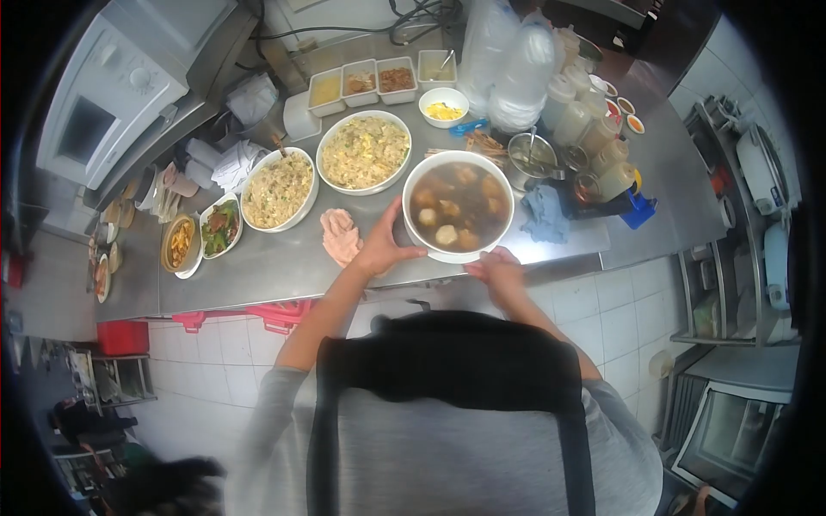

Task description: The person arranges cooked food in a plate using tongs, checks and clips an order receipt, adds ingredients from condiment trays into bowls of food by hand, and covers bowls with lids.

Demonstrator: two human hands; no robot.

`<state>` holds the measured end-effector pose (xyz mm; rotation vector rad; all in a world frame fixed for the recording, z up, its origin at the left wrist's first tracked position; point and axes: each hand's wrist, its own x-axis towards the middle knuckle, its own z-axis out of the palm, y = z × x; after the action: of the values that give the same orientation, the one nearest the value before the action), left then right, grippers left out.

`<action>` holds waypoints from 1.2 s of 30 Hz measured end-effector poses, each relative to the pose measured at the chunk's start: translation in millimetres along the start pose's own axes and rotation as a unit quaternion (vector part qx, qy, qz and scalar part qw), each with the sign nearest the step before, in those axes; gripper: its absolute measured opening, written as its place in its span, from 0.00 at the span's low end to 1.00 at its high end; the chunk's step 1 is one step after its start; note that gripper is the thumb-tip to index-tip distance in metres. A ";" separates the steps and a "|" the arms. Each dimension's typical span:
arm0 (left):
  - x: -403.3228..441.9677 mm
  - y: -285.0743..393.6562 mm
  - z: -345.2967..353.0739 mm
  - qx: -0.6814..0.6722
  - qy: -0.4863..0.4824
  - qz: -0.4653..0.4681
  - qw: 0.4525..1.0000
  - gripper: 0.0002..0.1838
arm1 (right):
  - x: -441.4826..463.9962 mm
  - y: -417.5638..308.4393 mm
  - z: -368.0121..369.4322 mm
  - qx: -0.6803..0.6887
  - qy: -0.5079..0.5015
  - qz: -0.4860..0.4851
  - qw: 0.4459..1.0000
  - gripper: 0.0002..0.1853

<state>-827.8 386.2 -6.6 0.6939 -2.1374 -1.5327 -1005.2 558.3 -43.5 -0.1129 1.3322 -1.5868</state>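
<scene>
A large white bowl [415, 225] of brown soup with several round pieces is at the front edge of the steel counter [284, 277], with a white plate or rim showing beneath it. My left hand [385, 244] grips the bowl's lower left side, thumb along the near edge. At its lower right, the fingers of my right hand [497, 268] are closed on the rim of the plate under the bowl. A crumpled pink cloth [341, 237] lies just left of my left hand. To the right of the bowl is a blue cloth [545, 213].
Two bowls of fried rice [363, 153] stand left of the soup. Further left are a dish of greens [220, 227] and smaller bowls. Behind are ingredient tubs [397, 79], a small white bowl [444, 107] and plastic-wrapped stacks. Sauce bottles [571, 122] crowd the right.
</scene>
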 end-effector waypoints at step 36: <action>-114.1 -121.6 -122.9 0.426 0.241 0.137 0.861 0.21 | 404.6 -212.3 221.8 -0.882 -0.057 -0.163 0.439 0.14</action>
<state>-646.0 332.4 -90.1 0.8658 -2.2965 -0.1533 -1191.6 88.2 3.9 -1.7565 2.3165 0.3486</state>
